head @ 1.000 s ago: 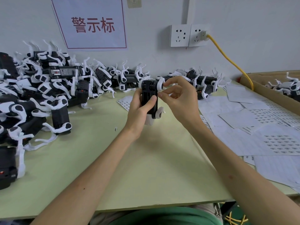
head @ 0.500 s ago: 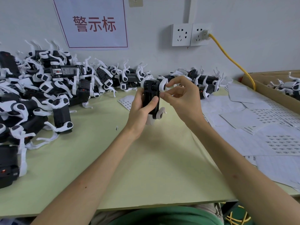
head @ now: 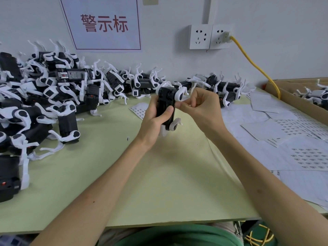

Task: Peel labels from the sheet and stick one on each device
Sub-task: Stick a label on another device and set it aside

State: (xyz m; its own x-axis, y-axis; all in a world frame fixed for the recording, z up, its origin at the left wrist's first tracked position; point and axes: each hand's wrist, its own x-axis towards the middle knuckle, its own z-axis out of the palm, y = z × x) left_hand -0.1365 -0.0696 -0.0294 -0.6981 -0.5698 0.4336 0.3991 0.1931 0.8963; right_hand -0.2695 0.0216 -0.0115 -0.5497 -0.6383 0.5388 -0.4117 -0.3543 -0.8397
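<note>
Gripping a black-and-white device [head: 166,103] upright above the pale green table [head: 159,174], the left hand [head: 152,121] wraps its fingers round the body, thumb across the front. Right hand [head: 204,110]: fingers curled, thumb and forefinger pinching the device's upper right edge; any label between them is too small to tell. Piled devices [head: 44,96] lie at left and along the wall; label sheets [head: 301,148] spread at right, beside a cardboard box [head: 284,93].

The left hand [head: 152,119] grips the device [head: 166,102] upright, thumb laid across its front. The right hand [head: 202,110], fingers curled, pinches the device's right edge just beside that thumb's tip.
</note>
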